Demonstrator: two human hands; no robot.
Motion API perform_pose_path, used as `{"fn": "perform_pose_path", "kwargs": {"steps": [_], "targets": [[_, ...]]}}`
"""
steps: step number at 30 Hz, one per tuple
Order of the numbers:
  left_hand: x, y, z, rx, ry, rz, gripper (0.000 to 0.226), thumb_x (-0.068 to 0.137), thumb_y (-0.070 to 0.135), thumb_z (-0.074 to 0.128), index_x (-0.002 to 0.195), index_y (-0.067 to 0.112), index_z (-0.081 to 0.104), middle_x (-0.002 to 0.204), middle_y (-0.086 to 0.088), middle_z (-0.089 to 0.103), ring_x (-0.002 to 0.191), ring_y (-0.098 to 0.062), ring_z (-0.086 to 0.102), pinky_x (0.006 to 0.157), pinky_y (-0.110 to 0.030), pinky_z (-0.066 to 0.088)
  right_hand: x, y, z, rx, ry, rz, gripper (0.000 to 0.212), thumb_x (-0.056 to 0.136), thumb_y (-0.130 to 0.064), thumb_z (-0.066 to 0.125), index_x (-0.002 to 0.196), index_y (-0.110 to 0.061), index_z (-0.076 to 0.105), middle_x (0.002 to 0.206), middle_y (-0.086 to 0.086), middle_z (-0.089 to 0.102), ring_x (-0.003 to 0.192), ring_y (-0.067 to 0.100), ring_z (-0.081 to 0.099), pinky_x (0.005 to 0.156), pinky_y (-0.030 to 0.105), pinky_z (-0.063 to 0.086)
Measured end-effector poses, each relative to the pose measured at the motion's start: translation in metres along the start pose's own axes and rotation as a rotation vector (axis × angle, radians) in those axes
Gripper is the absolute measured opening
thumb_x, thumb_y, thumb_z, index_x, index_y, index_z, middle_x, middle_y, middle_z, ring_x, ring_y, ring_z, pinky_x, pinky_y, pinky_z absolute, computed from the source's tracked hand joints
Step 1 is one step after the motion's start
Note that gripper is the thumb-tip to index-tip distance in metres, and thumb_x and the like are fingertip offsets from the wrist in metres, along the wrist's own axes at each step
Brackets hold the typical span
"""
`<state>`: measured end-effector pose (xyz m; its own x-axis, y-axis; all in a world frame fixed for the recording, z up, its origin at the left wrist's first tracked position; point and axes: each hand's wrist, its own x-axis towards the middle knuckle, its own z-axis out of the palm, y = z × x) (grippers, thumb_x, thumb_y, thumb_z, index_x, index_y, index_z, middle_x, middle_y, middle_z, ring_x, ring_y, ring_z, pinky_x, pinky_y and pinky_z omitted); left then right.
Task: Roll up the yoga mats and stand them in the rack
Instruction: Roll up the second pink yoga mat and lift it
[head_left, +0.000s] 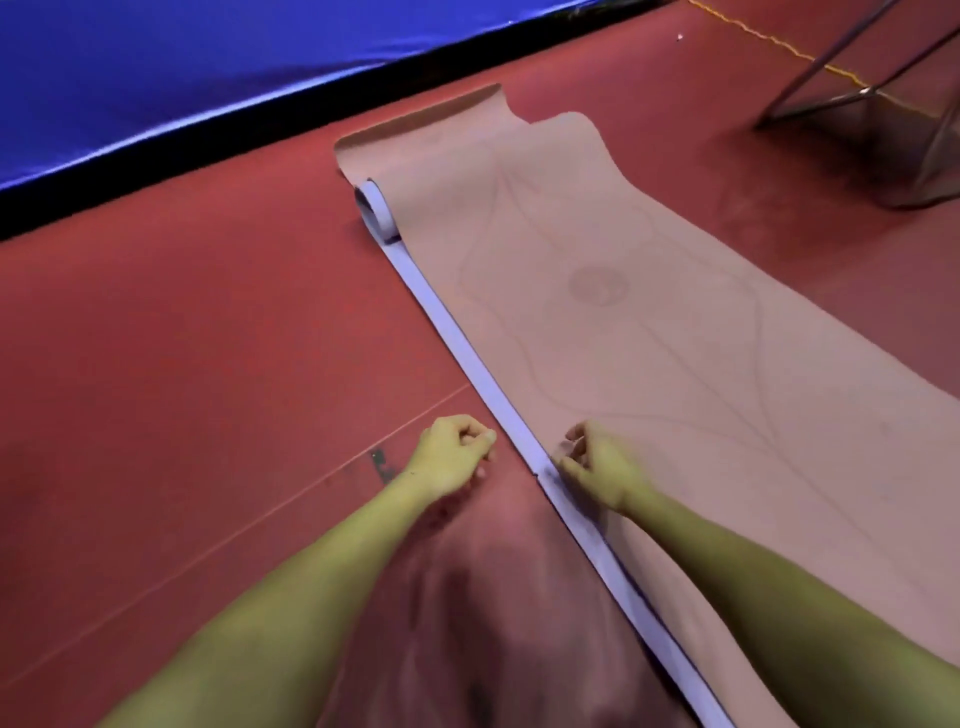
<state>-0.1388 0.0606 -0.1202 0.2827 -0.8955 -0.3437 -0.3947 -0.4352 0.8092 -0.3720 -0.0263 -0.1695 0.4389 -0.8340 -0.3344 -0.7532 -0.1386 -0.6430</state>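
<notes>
A long tan yoga mat (623, 312) with faint line drawings lies unrolled on the red floor. A lilac strip (457, 332), either its underside or a second layer, shows along its left edge. The far end is curled up into a loose roll (375, 208). My right hand (597, 467) sits at the mat's left edge with fingers curled, pinching that edge where the lilac strip kinks. My left hand (457, 452) is a closed fist just left of the mat over the floor, holding nothing.
A metal tube frame (883, 104) stands on the floor at the back right, with a yellow cord (779, 44) running past it. A blue padded mat with a black border (156, 78) fills the back left. Red floor (208, 338) lies left of the mat.
</notes>
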Motion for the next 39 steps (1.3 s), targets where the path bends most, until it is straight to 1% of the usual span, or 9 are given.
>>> {"fn": "perform_pose_path", "kwargs": {"steps": [9, 12, 14, 20, 23, 27, 30, 34, 39], "targets": [[0.072, -0.024, 0.1, -0.078, -0.038, -0.175, 0.008, 0.101, 0.018, 0.063, 0.099, 0.011, 0.066, 0.097, -0.015, 0.077, 0.061, -0.019, 0.07, 0.055, -0.033, 0.055, 0.02, 0.047, 0.019, -0.27, -0.04, -0.015, 0.046, 0.073, -0.049, 0.068, 0.105, -0.019, 0.055, 0.103, 0.001, 0.059, 0.089, 0.028, 0.058, 0.078, 0.043, 0.054], [0.082, -0.021, 0.111, -0.086, 0.04, -0.197, 0.02, 0.095, 0.017, 0.061, 0.089, -0.001, 0.068, 0.082, -0.012, 0.078, 0.053, -0.019, 0.071, 0.061, -0.05, 0.065, 0.024, 0.05, 0.022, -0.283, -0.027, -0.074, 0.039, 0.067, -0.047, 0.055, 0.093, -0.019, 0.059, 0.089, 0.001, 0.06, 0.079, 0.03, 0.059, 0.073, 0.045, 0.054], [0.087, -0.017, 0.112, -0.085, 0.071, -0.222, 0.032, 0.095, 0.024, 0.065, 0.092, -0.008, 0.069, 0.076, -0.007, 0.076, 0.046, -0.015, 0.068, 0.057, -0.048, 0.064, 0.022, 0.051, 0.023, -0.277, -0.005, -0.117, 0.04, 0.069, -0.044, 0.049, 0.095, -0.018, 0.063, 0.087, 0.001, 0.059, 0.078, 0.032, 0.058, 0.072, 0.045, 0.054], [0.096, 0.0, 0.107, -0.636, 0.151, -0.344, 0.07, 0.095, 0.022, 0.079, 0.15, 0.009, 0.038, 0.103, -0.02, 0.067, 0.056, -0.022, 0.066, 0.046, -0.033, 0.058, 0.0, 0.04, 0.0, -0.101, 0.242, -0.184, 0.02, 0.083, -0.018, 0.069, 0.101, -0.018, 0.077, 0.083, -0.016, 0.061, 0.075, 0.007, 0.056, 0.065, 0.018, 0.041], [0.098, 0.016, 0.092, -0.673, 0.104, -0.289, 0.038, 0.101, 0.022, 0.07, 0.133, 0.017, 0.051, 0.107, -0.02, 0.073, 0.062, -0.027, 0.071, 0.054, -0.041, 0.063, -0.015, 0.032, -0.01, -0.052, 0.323, -0.215, 0.025, 0.083, -0.022, 0.069, 0.106, -0.023, 0.079, 0.083, -0.017, 0.067, 0.074, 0.006, 0.059, 0.066, 0.018, 0.042], [0.117, 0.017, 0.07, -0.609, 0.305, -0.169, 0.007, 0.097, 0.01, 0.067, 0.102, 0.013, 0.063, 0.093, -0.014, 0.071, 0.071, -0.025, 0.067, 0.059, -0.033, 0.061, -0.03, 0.002, -0.005, 0.035, 0.262, -0.349, 0.025, 0.087, -0.03, 0.066, 0.109, -0.027, 0.078, 0.089, -0.012, 0.068, 0.077, 0.007, 0.062, 0.07, 0.028, 0.05], [0.117, -0.001, 0.056, -0.576, 0.425, -0.115, 0.026, 0.093, 0.008, 0.068, 0.119, 0.002, 0.067, 0.108, -0.011, 0.074, 0.089, -0.023, 0.067, 0.085, -0.033, 0.058, -0.034, -0.021, 0.014, 0.013, 0.22, -0.42, 0.028, 0.088, -0.031, 0.063, 0.111, -0.024, 0.077, 0.092, -0.012, 0.068, 0.082, 0.01, 0.063, 0.077, 0.032, 0.053], [0.095, -0.017, 0.033, -0.644, 0.569, -0.092, 0.021, 0.098, 0.002, 0.059, 0.116, 0.009, 0.069, 0.096, -0.003, 0.071, 0.078, -0.015, 0.061, 0.068, -0.02, 0.049, -0.039, -0.047, 0.044, -0.042, 0.212, -0.465, 0.03, 0.085, -0.027, 0.063, 0.111, -0.021, 0.077, 0.092, -0.01, 0.068, 0.083, 0.014, 0.062, 0.078, 0.036, 0.053], [0.064, -0.053, -0.025, -0.747, 0.757, -0.131, 0.025, 0.101, 0.003, 0.053, 0.094, 0.021, 0.069, 0.087, 0.004, 0.067, 0.079, -0.016, 0.059, 0.073, -0.026, 0.049, -0.037, -0.099, 0.078, -0.112, 0.148, -0.641, 0.03, 0.091, -0.029, 0.063, 0.114, -0.018, 0.078, 0.097, -0.005, 0.071, 0.085, 0.02, 0.062, 0.083, 0.036, 0.048]]}}
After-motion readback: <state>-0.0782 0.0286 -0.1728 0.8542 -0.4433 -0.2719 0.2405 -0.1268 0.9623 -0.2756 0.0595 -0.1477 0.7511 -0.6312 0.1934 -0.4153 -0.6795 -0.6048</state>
